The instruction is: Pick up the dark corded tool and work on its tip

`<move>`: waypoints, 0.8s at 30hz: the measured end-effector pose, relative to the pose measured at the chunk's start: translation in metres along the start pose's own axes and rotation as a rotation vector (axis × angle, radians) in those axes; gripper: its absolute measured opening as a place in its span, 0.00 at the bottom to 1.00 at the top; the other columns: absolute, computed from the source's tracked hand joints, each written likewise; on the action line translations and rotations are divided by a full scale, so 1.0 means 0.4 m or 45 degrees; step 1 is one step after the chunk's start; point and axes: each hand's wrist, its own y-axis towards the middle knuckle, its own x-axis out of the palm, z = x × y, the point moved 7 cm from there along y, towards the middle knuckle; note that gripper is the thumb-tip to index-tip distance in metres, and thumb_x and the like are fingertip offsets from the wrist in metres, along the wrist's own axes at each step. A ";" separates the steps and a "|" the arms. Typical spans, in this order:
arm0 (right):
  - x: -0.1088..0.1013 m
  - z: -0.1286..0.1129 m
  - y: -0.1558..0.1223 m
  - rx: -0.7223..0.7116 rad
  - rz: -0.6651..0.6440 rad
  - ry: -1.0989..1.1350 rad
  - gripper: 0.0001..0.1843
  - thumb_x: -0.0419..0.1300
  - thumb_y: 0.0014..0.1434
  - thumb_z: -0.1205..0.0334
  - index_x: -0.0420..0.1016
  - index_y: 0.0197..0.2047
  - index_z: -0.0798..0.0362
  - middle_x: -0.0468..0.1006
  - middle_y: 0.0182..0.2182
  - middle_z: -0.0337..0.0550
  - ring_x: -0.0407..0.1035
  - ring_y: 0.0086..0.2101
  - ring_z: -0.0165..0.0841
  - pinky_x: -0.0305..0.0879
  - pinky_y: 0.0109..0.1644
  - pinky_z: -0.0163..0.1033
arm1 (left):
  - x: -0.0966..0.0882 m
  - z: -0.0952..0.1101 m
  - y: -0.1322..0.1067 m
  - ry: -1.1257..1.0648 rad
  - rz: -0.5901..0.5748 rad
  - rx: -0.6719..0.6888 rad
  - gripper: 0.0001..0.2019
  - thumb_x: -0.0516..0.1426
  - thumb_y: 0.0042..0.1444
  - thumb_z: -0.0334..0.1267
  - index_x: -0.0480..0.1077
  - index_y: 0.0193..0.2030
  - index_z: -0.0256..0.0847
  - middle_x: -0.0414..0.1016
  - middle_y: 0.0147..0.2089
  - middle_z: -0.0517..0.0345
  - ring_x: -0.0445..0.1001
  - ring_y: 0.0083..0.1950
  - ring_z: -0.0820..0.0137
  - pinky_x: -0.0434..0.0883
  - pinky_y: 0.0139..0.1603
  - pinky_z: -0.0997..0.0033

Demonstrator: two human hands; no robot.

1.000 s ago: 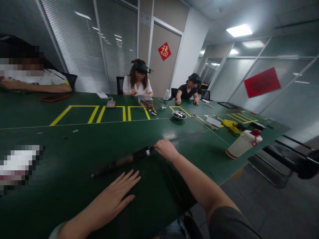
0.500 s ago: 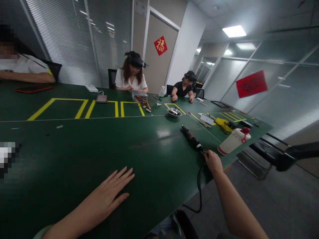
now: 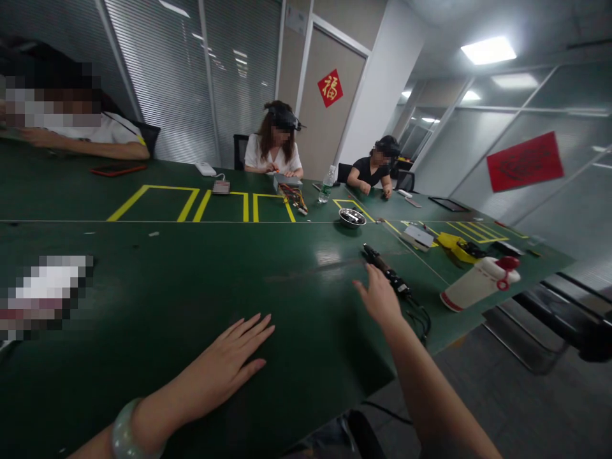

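My left hand [image 3: 229, 357] lies palm down on the green table [image 3: 296, 280], fingers stretched out, holding nothing. My right hand [image 3: 381, 298] is just to the left of a black electric screwdriver [image 3: 398, 282] with a brown band. Its thumb and fingers are apart, and it grips nothing; part of the tool is hidden behind it. Whether the fingertips touch the tool I cannot tell. The screwdriver lies with its tip pointing away from me. From its near end a black cord [image 3: 424, 322] is looped on the table by the edge.
A white tumbler with a red lid [image 3: 473, 287] leans over at the right. Farther off are a metal bowl [image 3: 352, 224] with dark contents, a yellow object [image 3: 452, 247] and a water bottle [image 3: 327, 185]. Several people sit across the table. A blurred-out device [image 3: 48, 287] lies at left.
My right hand has let go of the cord end of the screwdriver and moved forward and left beside its body. The cord now lies looped on the table. My view has turned slightly left.
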 end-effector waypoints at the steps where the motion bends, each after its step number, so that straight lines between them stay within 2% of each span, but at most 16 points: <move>1: 0.010 -0.094 0.002 -0.120 -0.031 0.054 0.32 0.54 0.63 0.48 0.55 0.65 0.53 0.60 0.63 0.53 0.55 0.61 0.43 0.56 0.62 0.49 | 0.000 -0.002 0.006 0.007 -0.005 -0.014 0.27 0.46 0.66 0.50 0.44 0.70 0.60 0.45 0.72 0.66 0.49 0.71 0.63 0.50 0.69 0.51; 3: 0.019 -0.280 -0.011 -0.382 -0.099 0.172 0.35 0.56 0.61 0.44 0.52 0.67 0.46 0.56 0.65 0.43 0.51 0.63 0.38 0.55 0.64 0.44 | -0.004 -0.007 0.025 0.038 0.011 -0.041 0.26 0.44 0.66 0.49 0.44 0.70 0.57 0.44 0.72 0.64 0.47 0.72 0.64 0.50 0.69 0.52; 6: 0.001 -0.518 -0.069 -0.834 -0.158 0.410 0.38 0.55 0.62 0.45 0.48 0.69 0.48 0.44 0.69 0.43 0.39 0.67 0.39 0.47 0.67 0.47 | -0.022 -0.011 0.059 0.075 0.120 -0.062 0.25 0.44 0.66 0.46 0.50 0.69 0.52 0.49 0.72 0.59 0.48 0.71 0.63 0.50 0.69 0.53; 8: -0.004 -0.623 -0.117 -1.092 -0.193 0.504 0.39 0.55 0.62 0.44 0.48 0.70 0.49 0.41 0.69 0.43 0.35 0.67 0.41 0.42 0.69 0.49 | -0.029 -0.011 0.076 0.048 0.181 -0.075 0.24 0.45 0.65 0.43 0.55 0.67 0.53 0.56 0.69 0.60 0.52 0.70 0.64 0.54 0.67 0.57; 10: 0.015 -0.689 -0.162 -1.309 -0.288 0.557 0.39 0.57 0.60 0.43 0.50 0.69 0.47 0.44 0.69 0.42 0.36 0.67 0.41 0.40 0.69 0.51 | -0.022 -0.014 0.081 0.020 0.184 -0.133 0.22 0.47 0.63 0.44 0.59 0.64 0.56 0.64 0.64 0.62 0.57 0.67 0.63 0.60 0.64 0.60; 13: 0.076 -0.732 -0.206 -1.460 -0.502 0.632 0.36 0.57 0.60 0.42 0.55 0.67 0.45 0.57 0.65 0.42 0.45 0.65 0.40 0.41 0.68 0.49 | -0.009 -0.024 0.070 0.088 0.213 -0.255 0.23 0.53 0.58 0.49 0.64 0.61 0.54 0.70 0.58 0.58 0.59 0.66 0.54 0.62 0.61 0.57; 16: 0.120 -0.740 -0.210 -1.383 -0.609 0.757 0.31 0.56 0.62 0.43 0.61 0.65 0.46 0.67 0.60 0.42 0.53 0.62 0.39 0.43 0.68 0.47 | 0.005 -0.035 0.059 0.148 0.225 -0.305 0.23 0.54 0.56 0.50 0.66 0.59 0.53 0.70 0.57 0.56 0.60 0.64 0.52 0.64 0.58 0.58; 20: 0.125 -0.740 -0.203 -1.314 -0.660 0.892 0.29 0.54 0.63 0.42 0.65 0.62 0.46 0.69 0.58 0.43 0.56 0.60 0.40 0.45 0.67 0.47 | 0.017 -0.050 0.066 0.201 0.225 -0.320 0.24 0.54 0.56 0.50 0.66 0.59 0.53 0.68 0.58 0.56 0.60 0.65 0.51 0.64 0.57 0.56; 24: 0.115 -0.740 -0.198 -1.293 -0.680 0.902 0.26 0.54 0.63 0.43 0.67 0.59 0.47 0.71 0.55 0.44 0.58 0.59 0.41 0.48 0.65 0.47 | 0.031 -0.032 0.088 0.216 0.221 -0.239 0.31 0.56 0.53 0.50 0.61 0.64 0.51 0.64 0.62 0.53 0.57 0.66 0.48 0.63 0.59 0.52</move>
